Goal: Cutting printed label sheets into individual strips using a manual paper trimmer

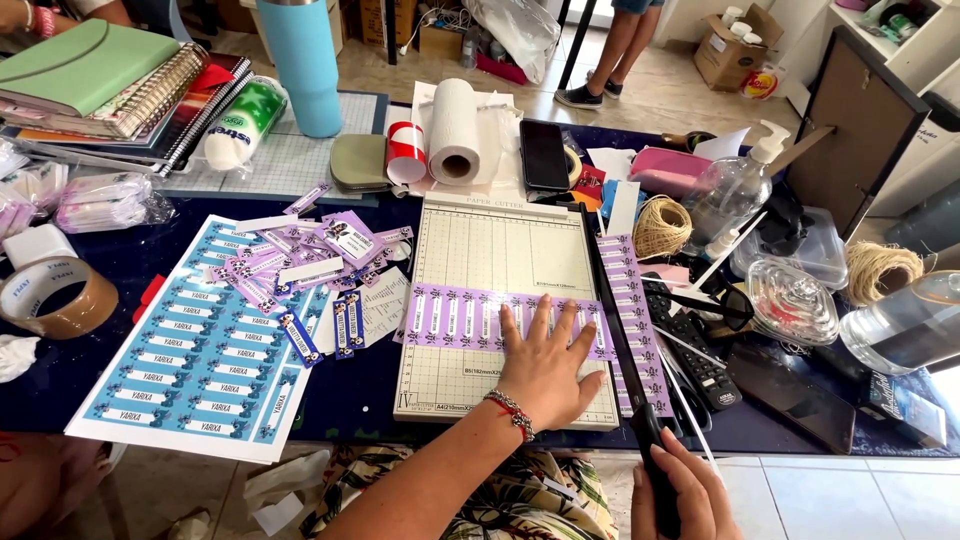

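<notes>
on the cutter board (470, 385) — left hand (545, 365) flattens purple strip (450, 315) against blade arm (612, 320).

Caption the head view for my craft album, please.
Left hand presses a purple label strip on the paper cutter; right hand grips its blade handle.

Label strip (500, 318): purple with white name panels. Label sheet (190, 350): light blue, white panels. Paper cutter (500, 270): cream, gridded; black blade arm (625, 350). Counter (60, 370): dark navy. Tumbler (300, 65): turquoise. Bracelet (513, 412): red beaded. Tape roll (55, 297): brown.
</notes>
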